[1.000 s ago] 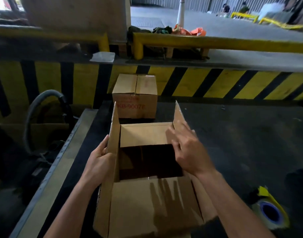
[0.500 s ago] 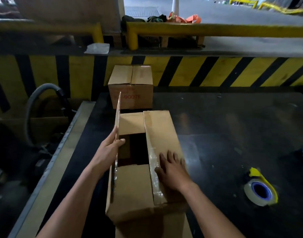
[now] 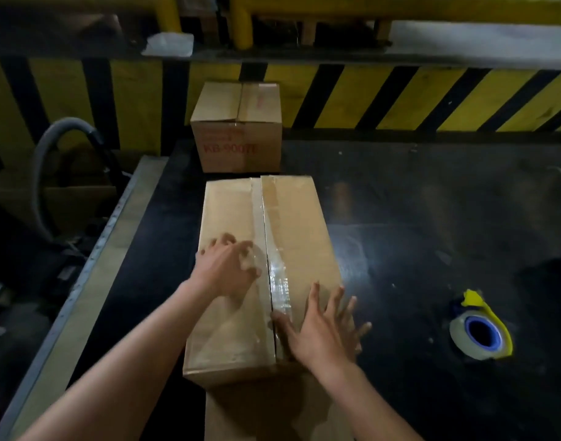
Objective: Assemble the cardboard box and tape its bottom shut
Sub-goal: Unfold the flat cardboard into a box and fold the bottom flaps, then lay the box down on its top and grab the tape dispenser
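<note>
Pressing on closed box (image 3: 291, 224) near left tabletop (image 3: 431, 218) edge, right hand (image 3: 323, 337) fingers (image 3: 314, 300) spread wide, left hand (image 3: 228, 270) fingers (image 3: 223, 242) blurred, cannot tell.

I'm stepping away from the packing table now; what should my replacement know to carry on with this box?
Left hand: presses the left flap, fingers loosely bent, holding nothing.
Right hand: flat, fingers spread, on the right flap.
Brown cardboard box stands on the dark table, both flaps folded down and meeting.
Clear tape roll in a yellow dispenser lies on the table to its right, untouched.
Done: box formed, flaps closed.
Left: tape the seam; shiny tape already lies along it, but whether it holds I cannot tell.
</note>
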